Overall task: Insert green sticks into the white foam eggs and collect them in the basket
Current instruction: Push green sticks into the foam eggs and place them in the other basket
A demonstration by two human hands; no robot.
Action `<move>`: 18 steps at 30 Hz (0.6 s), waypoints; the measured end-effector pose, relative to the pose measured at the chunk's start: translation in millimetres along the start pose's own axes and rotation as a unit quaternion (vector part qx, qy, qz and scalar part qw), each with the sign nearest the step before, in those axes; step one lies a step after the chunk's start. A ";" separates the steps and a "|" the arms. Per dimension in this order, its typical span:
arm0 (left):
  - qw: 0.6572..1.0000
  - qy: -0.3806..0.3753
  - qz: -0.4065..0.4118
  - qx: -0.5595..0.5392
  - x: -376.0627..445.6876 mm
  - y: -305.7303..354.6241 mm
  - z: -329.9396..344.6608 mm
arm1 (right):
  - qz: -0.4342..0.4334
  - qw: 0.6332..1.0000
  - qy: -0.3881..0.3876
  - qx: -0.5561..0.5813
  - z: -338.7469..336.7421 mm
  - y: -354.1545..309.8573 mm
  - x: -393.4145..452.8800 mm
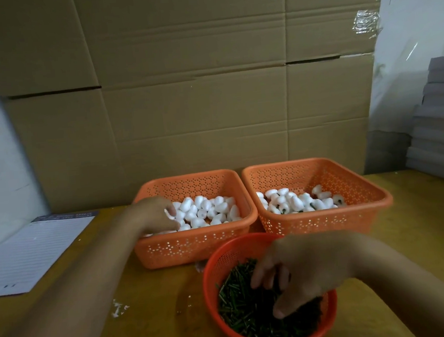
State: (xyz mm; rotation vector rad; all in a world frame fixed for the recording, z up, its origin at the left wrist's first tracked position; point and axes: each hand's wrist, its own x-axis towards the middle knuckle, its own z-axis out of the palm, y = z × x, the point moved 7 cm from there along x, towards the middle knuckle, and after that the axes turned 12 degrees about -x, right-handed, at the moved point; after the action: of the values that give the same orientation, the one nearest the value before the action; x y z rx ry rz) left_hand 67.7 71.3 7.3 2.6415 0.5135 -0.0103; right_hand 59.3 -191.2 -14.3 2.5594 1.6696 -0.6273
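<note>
While your left hand point(155, 213) curls round an egg point(169, 213) in the left basket point(195, 247), your right hand point(300, 271) – fingers bent – digs into the sticks point(242, 307); whether it grips any, you cannot tell.

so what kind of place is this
Probably a small craft workshop or packing room: stacked cardboard boxes behind a wooden table, orange baskets of foam eggs, and a round basket of green sticks.
</note>
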 end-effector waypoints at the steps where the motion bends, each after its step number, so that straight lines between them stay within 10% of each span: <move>1: 0.998 -0.040 -0.018 0.035 0.7 0.9 5.5 | 0.000 1.000 -0.001 0.000 1.0 -0.5 0.3; 6: 0.982 -0.146 -0.024 0.119 4.0 6.3 22.9 | 0.002 1.000 -0.003 0.007 2.0 -1.8 1.4; 18: 0.988 0.019 0.122 -0.090 20.9 10.5 5.6 | 0.004 1.000 0.009 0.024 3.9 0.8 5.6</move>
State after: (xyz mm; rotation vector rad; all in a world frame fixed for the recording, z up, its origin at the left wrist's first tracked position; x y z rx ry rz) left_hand 91.4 67.6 4.8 2.5124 0.1908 0.1545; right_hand 60.7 -187.5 -20.0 2.6105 1.6692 -0.6544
